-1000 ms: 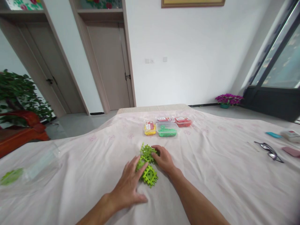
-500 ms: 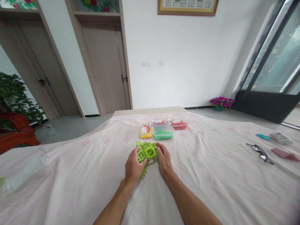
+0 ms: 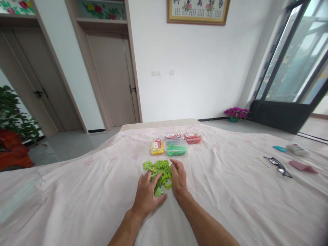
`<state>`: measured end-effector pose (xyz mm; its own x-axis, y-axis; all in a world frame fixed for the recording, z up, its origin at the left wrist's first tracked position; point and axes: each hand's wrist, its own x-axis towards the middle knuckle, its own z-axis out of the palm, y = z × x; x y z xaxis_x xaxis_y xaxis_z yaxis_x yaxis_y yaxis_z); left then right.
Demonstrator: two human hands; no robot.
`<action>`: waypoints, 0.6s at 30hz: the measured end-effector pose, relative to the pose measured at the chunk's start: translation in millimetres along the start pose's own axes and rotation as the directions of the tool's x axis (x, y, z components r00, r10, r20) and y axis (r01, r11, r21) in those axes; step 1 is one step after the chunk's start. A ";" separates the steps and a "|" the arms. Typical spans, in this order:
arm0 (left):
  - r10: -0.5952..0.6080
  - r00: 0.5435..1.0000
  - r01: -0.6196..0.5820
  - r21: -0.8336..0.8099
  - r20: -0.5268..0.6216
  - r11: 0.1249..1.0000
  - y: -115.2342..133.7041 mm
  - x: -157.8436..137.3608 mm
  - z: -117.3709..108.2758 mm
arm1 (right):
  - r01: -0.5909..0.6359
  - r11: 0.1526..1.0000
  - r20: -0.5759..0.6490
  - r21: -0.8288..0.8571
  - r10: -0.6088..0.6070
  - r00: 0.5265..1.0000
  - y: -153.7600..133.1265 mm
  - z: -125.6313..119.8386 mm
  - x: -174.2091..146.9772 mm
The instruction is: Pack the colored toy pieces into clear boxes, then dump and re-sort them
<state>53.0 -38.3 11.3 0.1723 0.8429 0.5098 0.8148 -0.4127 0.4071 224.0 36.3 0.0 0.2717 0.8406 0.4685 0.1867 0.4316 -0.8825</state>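
Left of the lime-green pieces [image 3: 164, 167], a clear plastic bag [image 3: 22, 198] is laid flat on the floral cloth [image 3: 102, 191]; what is in it cannot be made out. Against the pieces' near left side, the left hand [image 3: 149, 194] is placed with its grip spread, thumb and forefinger well apart. The pieces themselves are heaped between two hands on the cloth. Beyond them, slightly left, yellow bits [image 3: 157, 151] are held in a lidded, labelled box [image 3: 156, 143]. Straight beyond, sea-green bits [image 3: 176, 150] are seen in an uncovered tub [image 3: 182, 142], backed by a labelled container [image 3: 173, 136] whose contents cannot be told. Beyond and to the right, red bits [image 3: 194, 140] are kept in a labelled case [image 3: 192, 136]. At the pieces' right edge, the right hand [image 3: 179, 177] is curled; whether its grip is clamped cannot be told. The step in hand is judged to be a gathering of the pieces; any lift would call for both hands to be drawn in.
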 end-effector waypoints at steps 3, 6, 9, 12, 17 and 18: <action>-0.105 0.994 0.105 -0.025 -0.003 0.994 -0.6 2.9 3.5 | 0.013 1.000 -0.051 -0.009 -0.013 0.999 6.9 1.6 3.3; -0.214 0.972 0.204 -0.109 -0.096 0.973 -8.8 6.0 1.1 | 0.009 0.999 -0.097 -0.033 -0.012 0.995 15.8 1.4 10.5; -0.351 0.912 0.315 -0.187 -0.212 0.931 -17.9 7.1 -5.1 | 0.005 0.996 -0.148 -0.087 -0.018 0.989 22.4 -4.1 23.9; -0.494 0.828 0.448 -0.217 -0.266 0.867 -24.0 6.8 -9.9 | 0.000 0.991 -0.203 -0.135 -0.027 0.979 27.7 -15.0 43.9; -0.502 0.824 0.462 -0.202 -0.263 0.864 -25.5 7.1 -9.5 | -0.101 0.971 -0.318 -0.215 0.028 0.948 37.7 -38.0 84.8; -0.451 0.853 0.412 -0.191 -0.262 0.891 -24.0 7.4 -8.5 | -0.129 0.963 -0.321 -0.239 0.047 0.946 39.8 -42.4 92.9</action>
<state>30.1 -25.2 11.8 -0.3653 0.8151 0.4497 0.6910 -0.0862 0.7177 296.6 117.8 10.1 0.5690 0.7104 0.4142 0.3698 0.2288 -0.9005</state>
